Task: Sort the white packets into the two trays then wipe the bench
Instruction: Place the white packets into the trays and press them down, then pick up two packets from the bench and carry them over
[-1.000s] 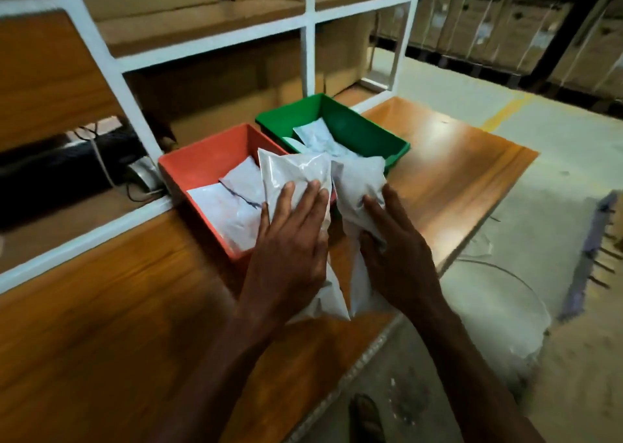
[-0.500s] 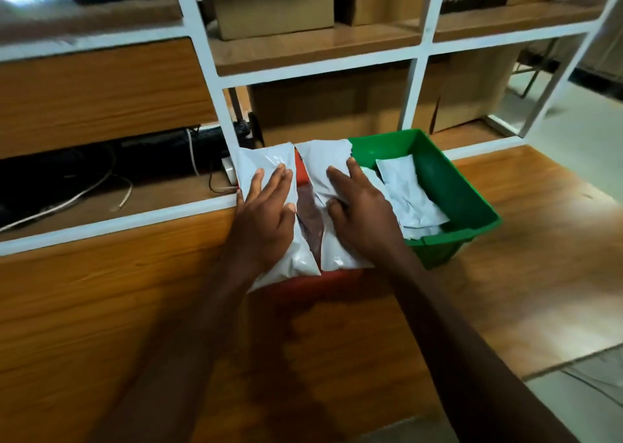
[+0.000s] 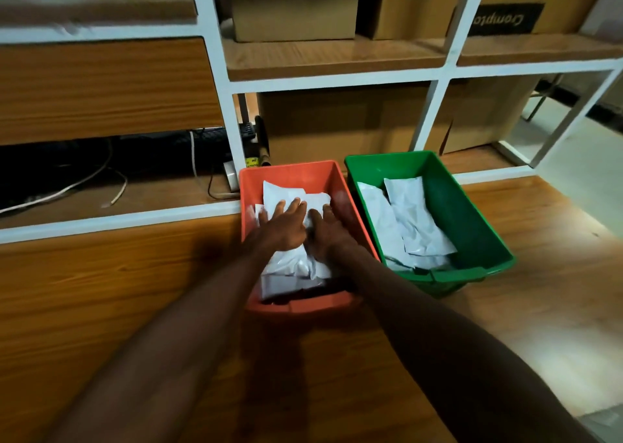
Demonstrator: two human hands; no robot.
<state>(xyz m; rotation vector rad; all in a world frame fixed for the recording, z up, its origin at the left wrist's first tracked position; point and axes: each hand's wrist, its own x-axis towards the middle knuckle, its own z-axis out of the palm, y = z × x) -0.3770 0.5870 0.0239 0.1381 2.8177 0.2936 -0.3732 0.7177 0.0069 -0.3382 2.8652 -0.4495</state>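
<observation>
An orange tray [image 3: 290, 173] and a green tray [image 3: 472, 213] stand side by side on the wooden bench [image 3: 118, 291], against the white shelf frame. Both hold white packets. My left hand [image 3: 281, 227] and my right hand [image 3: 325, 232] lie flat, fingers straight, pressing on the white packets [image 3: 286, 191] stacked in the orange tray. More white packets [image 3: 409, 217] lie loose in the green tray, untouched.
A white shelf frame [image 3: 215, 82] rises behind the trays, with cardboard boxes [image 3: 337, 122] on its shelves. Cables [image 3: 84, 186] and a small white adapter [image 3: 229, 176] lie on the low shelf at the left. Floor shows at the far right.
Both hands carried two packets over the orange tray and lowered them in; they now press flat on the pile. The view has swung to face the shelf squarely.
</observation>
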